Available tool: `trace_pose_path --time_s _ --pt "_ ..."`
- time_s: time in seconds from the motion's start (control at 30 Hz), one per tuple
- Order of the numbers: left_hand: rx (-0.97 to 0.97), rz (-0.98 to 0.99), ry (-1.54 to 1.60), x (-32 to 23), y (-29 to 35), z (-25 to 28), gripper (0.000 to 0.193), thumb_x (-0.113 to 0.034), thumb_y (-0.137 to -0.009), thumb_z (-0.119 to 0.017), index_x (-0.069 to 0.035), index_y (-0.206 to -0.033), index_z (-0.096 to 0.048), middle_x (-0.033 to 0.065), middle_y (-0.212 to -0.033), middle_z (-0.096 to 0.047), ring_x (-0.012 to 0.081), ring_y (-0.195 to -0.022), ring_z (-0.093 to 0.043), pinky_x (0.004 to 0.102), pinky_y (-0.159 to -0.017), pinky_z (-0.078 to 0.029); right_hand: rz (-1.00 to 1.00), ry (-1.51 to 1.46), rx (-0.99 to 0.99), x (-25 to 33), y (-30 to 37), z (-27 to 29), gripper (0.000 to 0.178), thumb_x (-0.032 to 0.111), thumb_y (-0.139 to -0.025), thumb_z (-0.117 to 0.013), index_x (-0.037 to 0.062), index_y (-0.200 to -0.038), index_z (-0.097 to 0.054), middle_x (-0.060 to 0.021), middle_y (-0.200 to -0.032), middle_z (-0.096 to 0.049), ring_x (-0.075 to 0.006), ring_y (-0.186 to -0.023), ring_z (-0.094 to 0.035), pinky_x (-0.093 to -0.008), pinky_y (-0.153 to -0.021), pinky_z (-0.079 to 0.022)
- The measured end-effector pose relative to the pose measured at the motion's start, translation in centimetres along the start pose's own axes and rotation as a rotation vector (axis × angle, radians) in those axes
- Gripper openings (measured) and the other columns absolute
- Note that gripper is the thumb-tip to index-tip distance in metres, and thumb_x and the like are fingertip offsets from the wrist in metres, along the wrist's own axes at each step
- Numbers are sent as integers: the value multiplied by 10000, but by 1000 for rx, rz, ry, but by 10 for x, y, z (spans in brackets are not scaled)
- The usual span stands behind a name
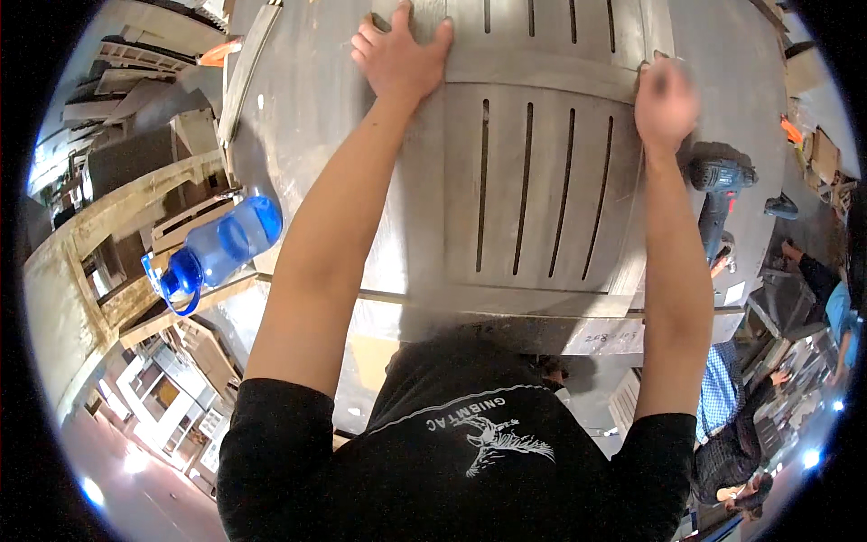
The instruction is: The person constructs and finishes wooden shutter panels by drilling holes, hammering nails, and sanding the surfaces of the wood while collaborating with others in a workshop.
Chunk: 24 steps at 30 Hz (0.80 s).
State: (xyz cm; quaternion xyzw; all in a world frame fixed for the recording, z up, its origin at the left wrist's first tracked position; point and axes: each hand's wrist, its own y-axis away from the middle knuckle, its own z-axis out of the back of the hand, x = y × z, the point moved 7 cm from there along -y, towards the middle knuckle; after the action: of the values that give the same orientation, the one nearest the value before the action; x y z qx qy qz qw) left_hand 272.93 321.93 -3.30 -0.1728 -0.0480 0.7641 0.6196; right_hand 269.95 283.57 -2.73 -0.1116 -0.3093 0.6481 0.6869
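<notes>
A grey wooden panel (pixel 519 70) with a frame and rows of long narrow slots lies flat on a grey worktable in front of me. My left hand (pixel 402 61) rests with spread fingers at the panel's left side, holding nothing. At the panel's right edge, my right hand (pixel 666 107) is closed and partly blurred. Something dark shows among its fingers, too smeared to name. A dark cordless drill (pixel 721 176) with a red detail lies on the table just right of my right forearm.
A clear bottle with a blue lid and base (pixel 226 242) lies by the table's left edge. Wooden strips (pixel 246 77) lie farther up there, beside stacked wooden frames (pixel 126 217). A small dark tool part (pixel 781 208) sits beyond the drill. Other people are at the far right.
</notes>
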Motion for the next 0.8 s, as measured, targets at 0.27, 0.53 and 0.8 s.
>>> trace_pose_path --time_s 0.27,0.53,0.8 --pt "305 -82 148 43 19 6 815 -630 -826 -621 -230 -1495 -381 236 -1432 -423 419 -1270 -423 498 -1079 -329 -278 -208 446 -8 76 45 787 427 -837 -727 30 -1442 -418 -215 -1468 -432 -390 -1355 -403 -458 -1124 -317" --pt "388 -155 319 66 227 89 579 -347 -881 -639 -120 -1400 -518 154 -1562 -318 372 -1451 -255 554 -1179 -150 -357 81 323 -13 165 127 719 421 -759 -792 -15 -1269 -534 -235 -1430 -463 -404 -1345 -398 -484 -1125 -299" --pt "700 673 1324 47 230 143 395 -178 -935 -573 -32 -1296 -513 90 -1348 -493 194 -1157 -535 343 -959 -466 -909 -528 464 -5 142 169 748 437 -849 -723 -30 -1378 -477 -219 -1323 -574 -297 -1260 -522 -390 -1055 -385"
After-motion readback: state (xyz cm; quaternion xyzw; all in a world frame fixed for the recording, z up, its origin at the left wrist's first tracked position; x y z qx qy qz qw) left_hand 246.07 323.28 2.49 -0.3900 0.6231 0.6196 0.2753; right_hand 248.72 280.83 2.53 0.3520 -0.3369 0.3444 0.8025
